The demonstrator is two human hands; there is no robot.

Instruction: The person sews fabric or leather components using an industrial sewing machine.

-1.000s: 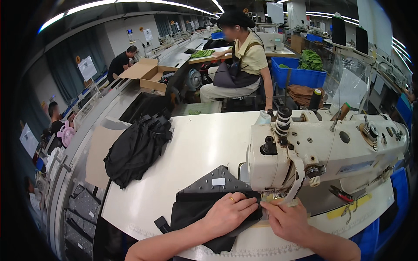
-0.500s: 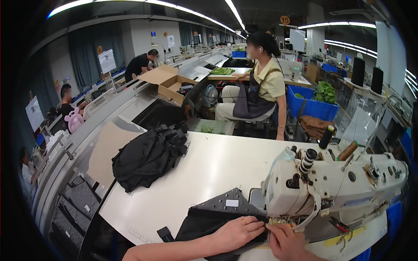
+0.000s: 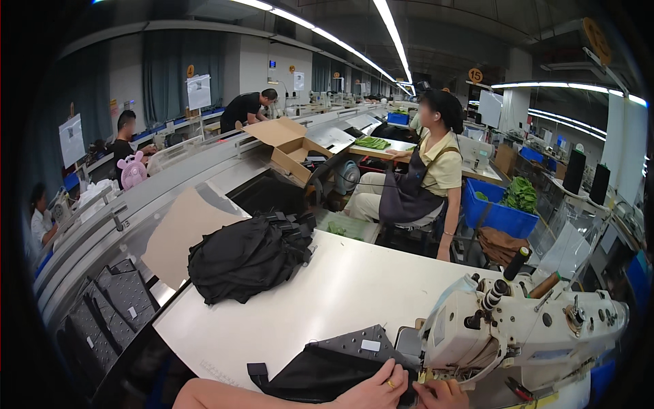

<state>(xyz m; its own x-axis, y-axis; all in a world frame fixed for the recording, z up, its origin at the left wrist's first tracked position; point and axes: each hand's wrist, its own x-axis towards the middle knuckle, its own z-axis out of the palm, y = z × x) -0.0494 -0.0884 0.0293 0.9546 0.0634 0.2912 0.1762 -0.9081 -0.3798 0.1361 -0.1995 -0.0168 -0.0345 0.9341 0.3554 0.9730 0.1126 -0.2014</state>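
A black fabric piece (image 3: 310,373) lies at the front of the white table, with a dark grey studded panel (image 3: 347,344) bearing a white label along its far side. My left hand (image 3: 375,392), a ring on one finger, has its bent fingers closed on the fabric's right part. Close beside it, my right hand (image 3: 443,395) pinches the fabric's edge just below the needle area of a white sewing machine (image 3: 504,334). The lower parts of both hands are cut off by the picture's edge. A short black strap end (image 3: 257,373) sticks out at the fabric's left.
A heap of black fabric pieces (image 3: 248,259) rests on the white table (image 3: 327,286). Red-handled snips (image 3: 519,389) lie by the machine. More studded panels (image 3: 126,290) hang at the left. Across the table sits a co-worker (image 3: 436,163), near a blue crate (image 3: 501,211) of green pieces.
The whole view has shifted, so my hands and the machine appear lower. My left fingers are more bent and raised at the knuckles. Both hands stay at the fabric beside the needle.
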